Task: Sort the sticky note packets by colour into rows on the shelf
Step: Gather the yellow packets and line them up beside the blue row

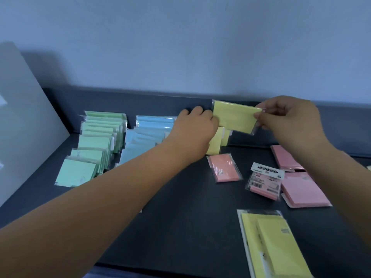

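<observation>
One yellow packet (234,117) | right hand (291,119) pinches | left hand (192,127) at edge

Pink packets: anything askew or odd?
Yes. The pink packets lie loose at the right, not in a row. A flipped packet shows its barcode and sits tilted. A lone packet lies skewed by the yellow row.

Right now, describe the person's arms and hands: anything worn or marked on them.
The left forearm and right forearm are bare along all their visible length; no sleeve shows. The left hand and right hand are ungloved, with no ring, watch, bracelet or marking visible on the sides facing the camera.
</observation>
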